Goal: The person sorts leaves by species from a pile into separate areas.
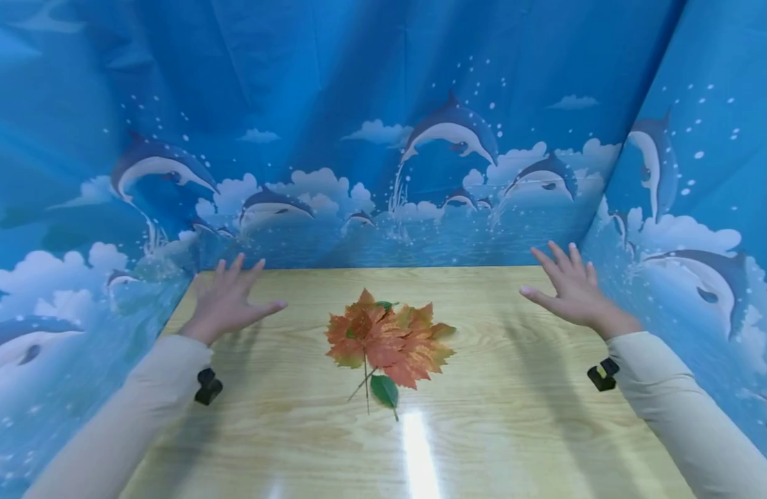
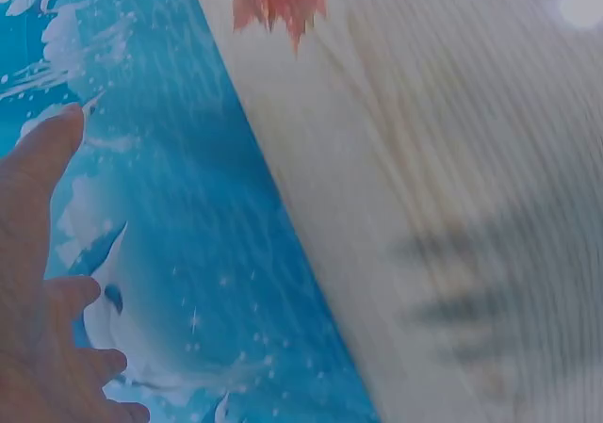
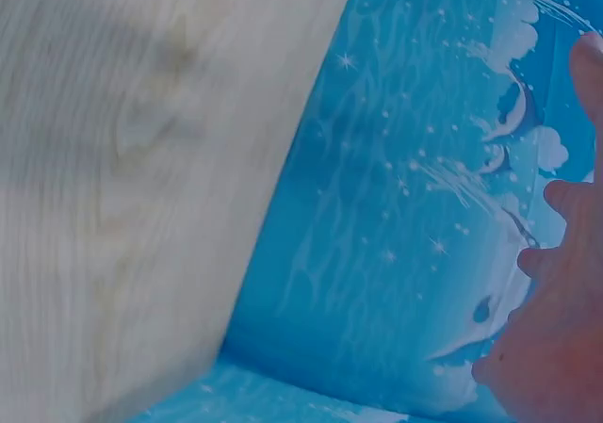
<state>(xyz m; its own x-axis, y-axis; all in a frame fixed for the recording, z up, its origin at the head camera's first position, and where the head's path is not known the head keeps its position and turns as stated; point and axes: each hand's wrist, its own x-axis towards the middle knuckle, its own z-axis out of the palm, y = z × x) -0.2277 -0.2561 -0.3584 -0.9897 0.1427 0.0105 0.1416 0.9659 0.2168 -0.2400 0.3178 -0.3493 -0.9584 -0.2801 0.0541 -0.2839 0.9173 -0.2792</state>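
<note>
A cluster of orange-red maple-shaped leaves [image 1: 402,339] lies in the middle of the wooden table, with thin stems pointing toward the near side. One green leaf [image 1: 384,391] pokes out below it, and a bit of green shows at its top. My left hand [image 1: 228,301] hovers to the left of the leaves, fingers spread, holding nothing. On the other side my right hand [image 1: 569,291] is held above the table in the same spread pose, apart from the leaves. The left wrist view catches only a tip of the orange leaves [image 2: 283,4].
The light wooden table [image 1: 296,443] has a bright reflection near its front. Blue curtains [image 1: 371,138] printed with dolphins and clouds stand along the back, left and right. A small black device [image 1: 603,375] sits at the right wrist, another [image 1: 208,387] at the left.
</note>
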